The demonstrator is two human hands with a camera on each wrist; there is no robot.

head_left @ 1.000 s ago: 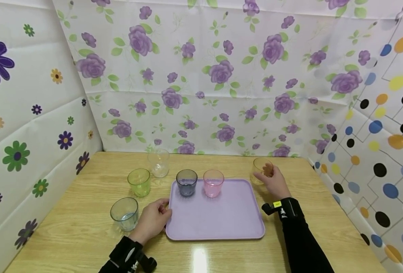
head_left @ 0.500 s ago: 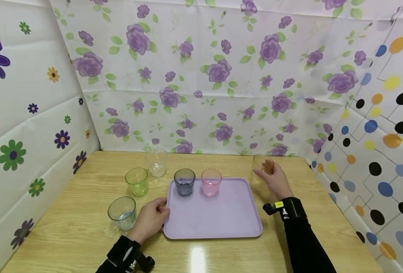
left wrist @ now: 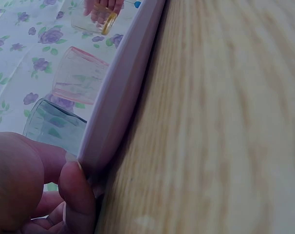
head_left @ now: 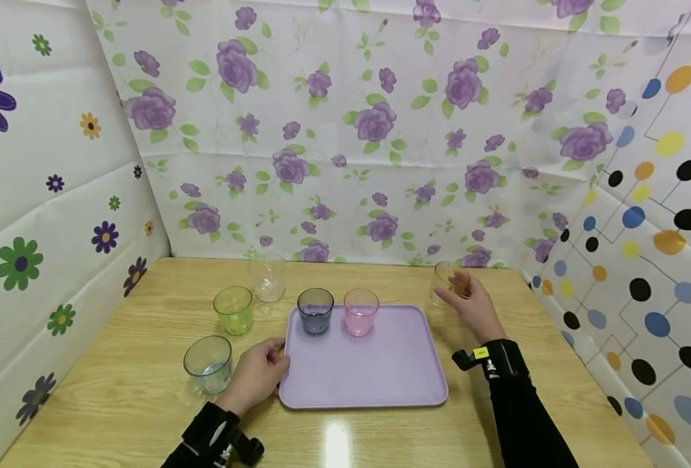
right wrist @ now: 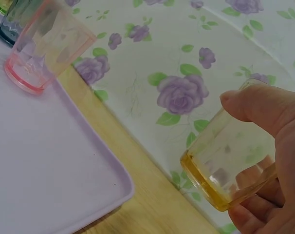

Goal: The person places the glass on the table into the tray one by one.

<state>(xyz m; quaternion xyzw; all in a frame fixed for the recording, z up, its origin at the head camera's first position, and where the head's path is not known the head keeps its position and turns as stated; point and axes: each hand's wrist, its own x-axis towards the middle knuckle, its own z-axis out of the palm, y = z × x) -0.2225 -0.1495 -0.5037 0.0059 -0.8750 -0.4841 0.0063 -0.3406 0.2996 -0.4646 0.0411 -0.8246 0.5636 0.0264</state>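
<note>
Head view: right hand (head_left: 472, 311) curled round the amber cup (head_left: 447, 281), off the tray's (head_left: 380, 383) far right corner, lifted or resting not clear; tray lying leftward of that grip. Left hand (head_left: 257, 376) pinching the tray's left rim.
Left wrist view: thumb (left wrist: 77, 195) clamped against the tray edge (left wrist: 119, 97).
Right wrist view: amber cup (right wrist: 230, 165) tilted in curled fingers (right wrist: 264, 109), pink cup (right wrist: 45, 46) on the tray

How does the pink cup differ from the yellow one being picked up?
The pink cup stands on the lilac tray, while the yellow cup is off the tray to its right. Nothing touches the pink cup; the right hand grips the yellow cup, lifted and tilted in the right wrist view. Both are see-through tumblers of similar shape.
</note>
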